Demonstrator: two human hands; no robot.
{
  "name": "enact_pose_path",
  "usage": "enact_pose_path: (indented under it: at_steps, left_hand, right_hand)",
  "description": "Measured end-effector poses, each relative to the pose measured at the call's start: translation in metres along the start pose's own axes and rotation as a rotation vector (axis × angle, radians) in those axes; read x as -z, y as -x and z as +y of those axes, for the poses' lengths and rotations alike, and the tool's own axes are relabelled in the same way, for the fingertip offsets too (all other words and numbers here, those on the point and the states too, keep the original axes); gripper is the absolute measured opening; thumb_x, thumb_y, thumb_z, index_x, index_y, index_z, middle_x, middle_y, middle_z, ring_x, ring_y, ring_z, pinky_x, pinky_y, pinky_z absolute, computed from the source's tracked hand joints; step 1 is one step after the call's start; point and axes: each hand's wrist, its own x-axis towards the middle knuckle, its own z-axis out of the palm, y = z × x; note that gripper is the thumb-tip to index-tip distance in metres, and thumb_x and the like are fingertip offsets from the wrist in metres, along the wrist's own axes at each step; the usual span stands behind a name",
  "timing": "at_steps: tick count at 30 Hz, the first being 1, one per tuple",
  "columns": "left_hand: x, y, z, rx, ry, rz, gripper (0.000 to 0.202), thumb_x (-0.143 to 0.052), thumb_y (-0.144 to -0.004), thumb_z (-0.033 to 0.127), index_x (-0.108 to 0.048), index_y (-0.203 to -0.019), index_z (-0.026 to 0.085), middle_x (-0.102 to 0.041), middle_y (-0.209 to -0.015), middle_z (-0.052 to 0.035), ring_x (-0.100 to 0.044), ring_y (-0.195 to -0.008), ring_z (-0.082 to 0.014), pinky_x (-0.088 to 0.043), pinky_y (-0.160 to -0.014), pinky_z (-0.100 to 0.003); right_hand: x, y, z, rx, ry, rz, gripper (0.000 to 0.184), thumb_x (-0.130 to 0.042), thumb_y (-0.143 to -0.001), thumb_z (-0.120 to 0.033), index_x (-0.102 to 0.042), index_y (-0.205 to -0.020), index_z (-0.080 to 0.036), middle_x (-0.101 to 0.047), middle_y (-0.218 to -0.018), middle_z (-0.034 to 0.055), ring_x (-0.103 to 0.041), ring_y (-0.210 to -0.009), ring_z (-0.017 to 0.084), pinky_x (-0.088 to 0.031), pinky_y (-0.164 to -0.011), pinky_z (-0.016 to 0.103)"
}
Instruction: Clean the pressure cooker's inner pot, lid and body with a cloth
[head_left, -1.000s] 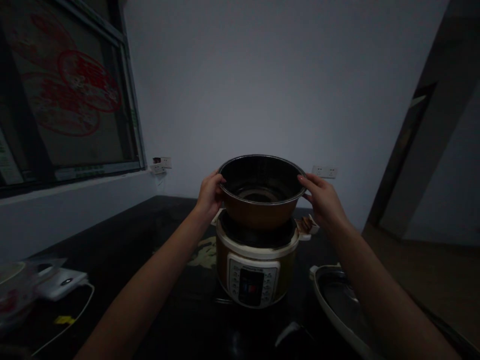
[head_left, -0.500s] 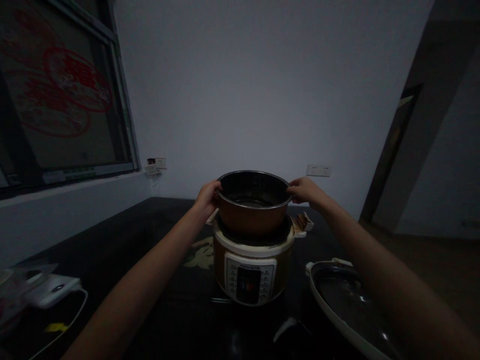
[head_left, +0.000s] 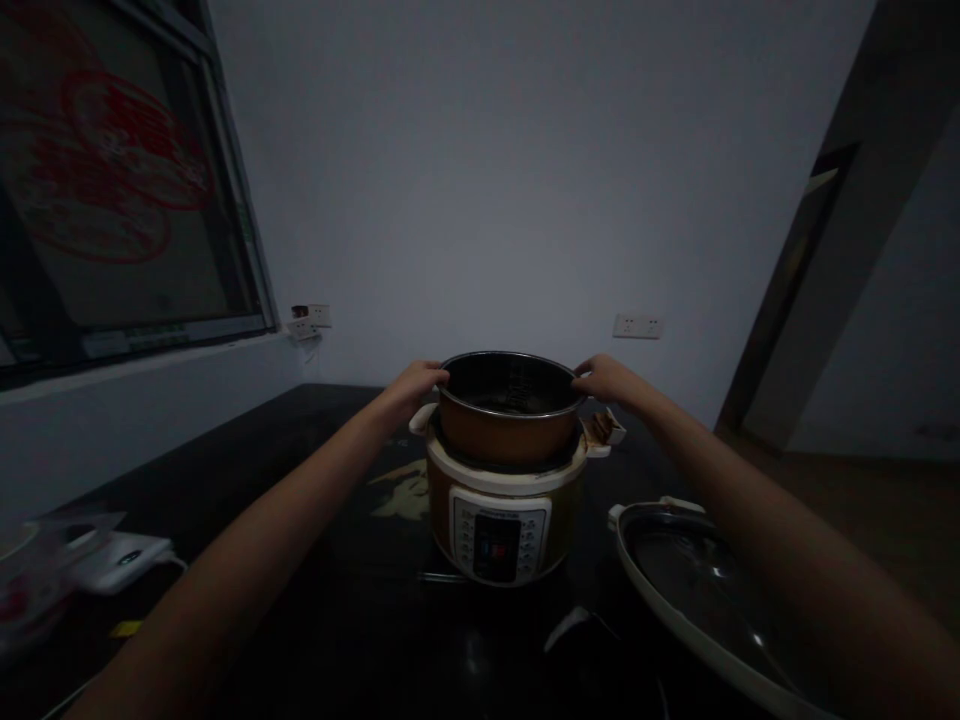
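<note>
An orange-brown inner pot (head_left: 510,432) with a dark inside is partly sunk in the rice cooker body (head_left: 501,535). Its upper part stands above the cooker's white rim. On the left, my left hand (head_left: 417,384) pinches the pot's rim, thumb over the edge. My right hand (head_left: 604,380) grips the opposite side of the rim in the same way. The cooker's front panel, with a dark display and buttons, faces me. To the right lies the cooker lid (head_left: 701,575), dark inside with a white edge, partly covered by my right forearm.
The cooker stands on a black table (head_left: 352,590). At the left are a white device (head_left: 124,562) with a cable, plastic packaging (head_left: 34,580) and a small yellow item (head_left: 126,629). Wall sockets (head_left: 637,326) sit behind, and a window (head_left: 120,180) is on the left.
The inner pot sits lower in the cooker body, with both hands still on its rim. The view has shifted slightly, so the cooker and lid appear a little higher.
</note>
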Motion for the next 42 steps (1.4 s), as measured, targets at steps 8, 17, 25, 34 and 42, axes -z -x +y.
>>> enact_pose_path:
  at_steps: [8, 17, 25, 34, 42]
  left_hand:
    - [0.007, 0.005, -0.008, -0.044, -0.176, -0.021, 0.011, -0.061, -0.060, 0.007, -0.068, -0.059, 0.015, -0.065, -0.061, -0.0025, -0.056, -0.060, -0.0146, -0.041, -0.056, -0.024]
    - [0.006, 0.017, -0.022, 0.036, -0.243, -0.105, 0.017, -0.059, -0.058, 0.014, -0.071, -0.070, 0.017, -0.061, -0.050, -0.0006, -0.050, -0.041, -0.0124, -0.033, -0.043, -0.023]
    - [0.005, 0.017, -0.030, 0.041, -0.292, -0.139, 0.019, -0.057, -0.055, 0.013, -0.070, -0.067, 0.017, -0.061, -0.049, 0.0002, -0.052, -0.043, -0.0135, -0.036, -0.044, -0.023]
    - [0.006, 0.014, -0.039, 0.002, -0.281, -0.148, 0.019, -0.057, -0.055, 0.012, -0.070, -0.067, 0.018, -0.065, -0.054, -0.0010, -0.054, -0.048, -0.0152, -0.039, -0.048, -0.024]
    - [0.010, 0.015, -0.044, -0.051, -0.208, -0.136, 0.029, -0.065, -0.059, 0.012, -0.073, -0.085, 0.021, -0.073, -0.078, -0.0030, -0.064, -0.073, -0.0204, -0.047, -0.063, -0.026]
  right_hand:
    - [-0.017, -0.004, 0.007, 0.005, 0.173, -0.031, 0.033, -0.061, -0.077, -0.021, -0.074, -0.105, -0.007, -0.075, -0.091, 0.0156, -0.069, -0.083, 0.021, -0.047, -0.066, 0.025]
    - [-0.036, -0.003, 0.017, -0.010, 0.288, -0.053, 0.037, -0.065, -0.078, -0.028, -0.070, -0.111, -0.012, -0.072, -0.108, 0.0168, -0.069, -0.100, 0.024, -0.050, -0.074, 0.025]
    - [-0.044, 0.010, 0.015, -0.023, 0.356, -0.100, 0.036, -0.063, -0.081, -0.032, -0.068, -0.111, -0.013, -0.071, -0.110, 0.0184, -0.069, -0.100, 0.027, -0.051, -0.074, 0.031]
    - [-0.042, 0.019, 0.009, 0.004, 0.426, -0.122, 0.035, -0.061, -0.084, -0.032, -0.066, -0.114, -0.013, -0.071, -0.110, 0.0201, -0.068, -0.104, 0.029, -0.051, -0.076, 0.033]
    - [-0.041, 0.026, 0.002, 0.028, 0.500, -0.111, 0.034, -0.063, -0.086, -0.034, -0.068, -0.114, -0.015, -0.070, -0.113, 0.0202, -0.066, -0.108, 0.031, -0.051, -0.080, 0.036]
